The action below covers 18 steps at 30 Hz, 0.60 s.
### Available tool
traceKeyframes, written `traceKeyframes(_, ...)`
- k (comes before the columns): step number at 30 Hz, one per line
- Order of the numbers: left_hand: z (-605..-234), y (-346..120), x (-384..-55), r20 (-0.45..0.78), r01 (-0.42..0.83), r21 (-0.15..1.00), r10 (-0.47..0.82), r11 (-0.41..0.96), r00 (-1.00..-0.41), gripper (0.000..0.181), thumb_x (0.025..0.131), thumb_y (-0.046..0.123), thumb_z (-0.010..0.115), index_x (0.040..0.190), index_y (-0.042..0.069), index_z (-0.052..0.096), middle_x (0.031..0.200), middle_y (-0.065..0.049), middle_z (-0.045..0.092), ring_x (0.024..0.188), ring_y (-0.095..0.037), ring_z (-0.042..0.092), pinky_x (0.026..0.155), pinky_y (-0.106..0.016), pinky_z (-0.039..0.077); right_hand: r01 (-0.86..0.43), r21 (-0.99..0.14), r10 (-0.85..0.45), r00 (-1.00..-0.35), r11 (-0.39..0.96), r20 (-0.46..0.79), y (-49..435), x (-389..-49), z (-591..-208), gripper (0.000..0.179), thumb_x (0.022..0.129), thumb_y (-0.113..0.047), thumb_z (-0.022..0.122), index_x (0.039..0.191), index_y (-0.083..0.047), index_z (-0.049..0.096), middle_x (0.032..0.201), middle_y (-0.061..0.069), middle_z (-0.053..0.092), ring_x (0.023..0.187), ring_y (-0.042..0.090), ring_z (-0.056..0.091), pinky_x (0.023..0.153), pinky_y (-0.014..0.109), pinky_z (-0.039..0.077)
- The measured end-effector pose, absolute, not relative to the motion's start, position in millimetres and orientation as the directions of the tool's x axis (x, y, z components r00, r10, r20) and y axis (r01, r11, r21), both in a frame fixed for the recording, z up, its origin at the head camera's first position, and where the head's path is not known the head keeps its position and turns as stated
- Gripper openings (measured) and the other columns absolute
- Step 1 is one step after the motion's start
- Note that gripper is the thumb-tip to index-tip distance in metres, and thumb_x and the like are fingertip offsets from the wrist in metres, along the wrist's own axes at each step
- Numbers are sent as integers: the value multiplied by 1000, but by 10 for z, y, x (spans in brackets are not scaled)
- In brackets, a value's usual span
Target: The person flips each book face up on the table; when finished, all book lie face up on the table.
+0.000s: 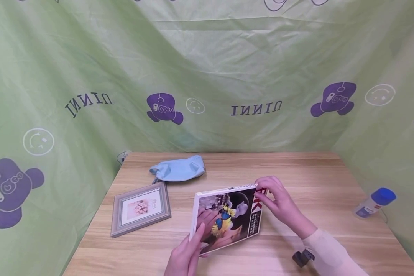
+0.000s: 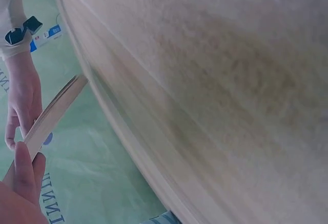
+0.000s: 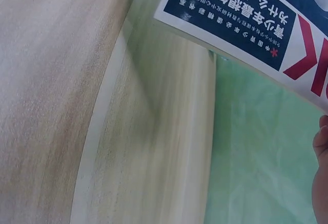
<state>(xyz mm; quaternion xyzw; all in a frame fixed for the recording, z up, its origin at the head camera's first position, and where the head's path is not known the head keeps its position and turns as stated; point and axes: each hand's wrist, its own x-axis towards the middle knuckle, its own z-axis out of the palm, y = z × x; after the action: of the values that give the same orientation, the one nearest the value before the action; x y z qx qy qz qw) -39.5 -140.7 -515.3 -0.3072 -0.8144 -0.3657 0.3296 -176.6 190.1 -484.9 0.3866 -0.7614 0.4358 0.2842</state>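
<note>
Your tilted book (image 1: 225, 220) is dark with some yellow. Your left hand (image 1: 186, 253) grips its left side, your right hand (image 1: 279, 201) its top-right corner.

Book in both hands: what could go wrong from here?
1. The book might twist or slip: the right hand holds it only near the upper right corner, the left hand at the lower left.
2. Swung left as it is lowered, it could bump the picture frame lying beside it.
3. A wide sweep of the right arm might knock the blue-capped bottle near the table's right edge.
</note>
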Motion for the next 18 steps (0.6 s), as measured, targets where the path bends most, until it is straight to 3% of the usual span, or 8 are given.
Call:
traceKeyframes(6, -5175, -1383, -411, 755, 721, 421, 227, 551, -615, 46, 113, 23, 44, 147, -5, 54, 111, -8, 75, 95, -18, 73, 83, -24, 57, -806, -471, -367, -585, 358, 723, 1890, -1784, -4821, 35, 82, 9, 77, 103, -17, 68, 113, 6, 69, 107, 22, 55, 97, 25, 38)
traceKeyframes(9, -5186, -1369, -412, 746, 707, 432, 219, 561, -629, 46, 113, 23, 44, 149, -5, 52, 117, -9, 75, 100, -18, 74, 90, -22, 55, -801, -470, -378, -592, 370, 712, 1884, -1811, -4811, 36, 83, 9, 77, 104, -18, 68, 113, 3, 69, 106, 21, 56, 96, 27, 38)
traceKeyframes(13, -5187, -1356, -399, 693, 654, 482, 202, 583, -691, 49, 107, 10, 57, 154, -1, 48, 130, -14, 71, 111, -21, 72, 98, -21, 51, -785, -481, -397, -614, 389, 682, 1880, -1844, -4825, 34, 86, 7, 77, 105, -19, 68, 113, 1, 69, 104, 18, 55, 93, 27, 39)
traceKeyframes(18, -5151, -1322, -347, 463, 489, 746, 176, 453, -869, 66, 101, -5, 60, 162, 10, 39, 120, -18, 73, 70, 1, 69, 61, -17, 56, -748, -506, -412, -661, 430, 627, 1874, -1873, -4882, 30, 87, 5, 78, 105, -18, 69, 111, -2, 69, 101, 16, 54, 87, 28, 40)
